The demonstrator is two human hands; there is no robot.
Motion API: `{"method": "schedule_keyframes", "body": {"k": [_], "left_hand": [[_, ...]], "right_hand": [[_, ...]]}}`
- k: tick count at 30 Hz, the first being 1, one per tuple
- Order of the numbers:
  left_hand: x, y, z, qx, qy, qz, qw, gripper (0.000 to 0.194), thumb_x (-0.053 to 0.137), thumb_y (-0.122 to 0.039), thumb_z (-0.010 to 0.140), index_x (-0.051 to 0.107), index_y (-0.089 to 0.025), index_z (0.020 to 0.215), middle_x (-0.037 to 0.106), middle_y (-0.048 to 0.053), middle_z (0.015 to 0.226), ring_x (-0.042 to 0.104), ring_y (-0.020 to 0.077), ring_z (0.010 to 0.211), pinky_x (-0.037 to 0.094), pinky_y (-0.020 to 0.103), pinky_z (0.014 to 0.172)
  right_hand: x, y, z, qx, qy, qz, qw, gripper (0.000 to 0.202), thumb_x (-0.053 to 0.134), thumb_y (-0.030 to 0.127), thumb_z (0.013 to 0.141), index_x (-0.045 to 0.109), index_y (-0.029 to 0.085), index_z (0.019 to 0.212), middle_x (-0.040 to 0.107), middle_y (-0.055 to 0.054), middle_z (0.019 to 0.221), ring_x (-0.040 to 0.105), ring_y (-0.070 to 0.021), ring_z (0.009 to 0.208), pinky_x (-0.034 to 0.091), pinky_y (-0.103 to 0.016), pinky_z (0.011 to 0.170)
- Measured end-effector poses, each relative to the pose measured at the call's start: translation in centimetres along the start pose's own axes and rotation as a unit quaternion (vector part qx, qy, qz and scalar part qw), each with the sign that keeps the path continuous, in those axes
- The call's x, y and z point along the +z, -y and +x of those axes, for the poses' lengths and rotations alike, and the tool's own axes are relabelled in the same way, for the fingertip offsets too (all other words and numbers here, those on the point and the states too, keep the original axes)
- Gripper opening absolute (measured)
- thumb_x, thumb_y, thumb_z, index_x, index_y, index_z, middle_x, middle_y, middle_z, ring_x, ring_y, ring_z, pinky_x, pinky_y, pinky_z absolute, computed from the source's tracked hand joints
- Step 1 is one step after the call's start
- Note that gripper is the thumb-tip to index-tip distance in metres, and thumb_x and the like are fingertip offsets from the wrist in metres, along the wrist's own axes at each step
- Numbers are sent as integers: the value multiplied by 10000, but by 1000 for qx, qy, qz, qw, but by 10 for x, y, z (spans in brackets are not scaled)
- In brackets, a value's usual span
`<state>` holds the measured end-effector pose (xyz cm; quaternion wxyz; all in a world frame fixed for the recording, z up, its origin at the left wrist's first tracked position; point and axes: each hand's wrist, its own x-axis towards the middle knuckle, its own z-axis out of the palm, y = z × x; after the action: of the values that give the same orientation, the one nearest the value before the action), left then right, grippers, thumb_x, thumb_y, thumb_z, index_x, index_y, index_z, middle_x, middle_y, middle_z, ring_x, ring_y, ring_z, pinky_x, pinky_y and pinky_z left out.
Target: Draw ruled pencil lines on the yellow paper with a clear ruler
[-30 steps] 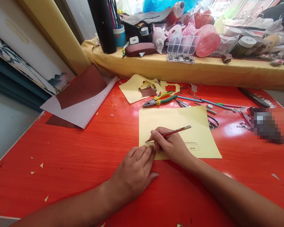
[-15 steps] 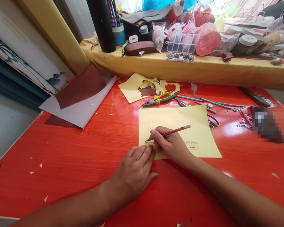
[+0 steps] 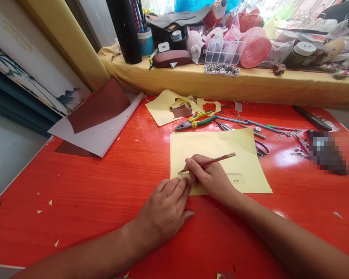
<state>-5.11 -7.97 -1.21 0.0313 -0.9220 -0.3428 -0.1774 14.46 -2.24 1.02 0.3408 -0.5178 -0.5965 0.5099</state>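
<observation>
A sheet of yellow paper (image 3: 221,141) lies on the red table. Across its lower part runs a clear ruler (image 3: 235,178), its middle hidden by my right hand. My left hand (image 3: 168,205) rests flat at the paper's lower left edge, fingertips pressing on the ruler's left end, thumb apart. In my right hand (image 3: 206,174) a dark red pencil (image 3: 219,159) is pinched, slanting up to the right. Its tip meets the paper near the ruler's upper left corner. Faint straight lines show on the paper's upper left.
Pliers (image 3: 196,121) and cut yellow paper (image 3: 159,106) lie behind the sheet. Scissors (image 3: 261,147) are partly under its right side. Brown and white sheet material (image 3: 100,112) curls at the left. A cloth-covered ledge (image 3: 177,83) full of supplies borders the back.
The pencil has shifted very slightly, its back end a little higher and further right. My left hand and the ruler have stayed in place.
</observation>
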Motion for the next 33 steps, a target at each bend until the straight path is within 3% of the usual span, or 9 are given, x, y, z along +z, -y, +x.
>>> {"method": "schedule_keyframes", "body": {"k": [11,33], "left_hand": [[2,1,-2,-1,9,-1,1000,575,493,-455,1130,600,-13,1483,715,186,1418,629,322,1277,408,441,1101],[0,-1,0,-2,8,1,1000,557,398,-428,1163,615,-18,1471,722,167,1423,628,313,1274,398,436,1103]], "right_hand": [[0,0,0,-4,2,-3,1000,418,548,502,1094,658,224,801,574,31,569,573,-167,571,504,-324,663],[-1,2,0,2,-3,7,1000,443,559,552,1084,651,226,799,553,36,547,557,-169,558,497,-326,653]]}}
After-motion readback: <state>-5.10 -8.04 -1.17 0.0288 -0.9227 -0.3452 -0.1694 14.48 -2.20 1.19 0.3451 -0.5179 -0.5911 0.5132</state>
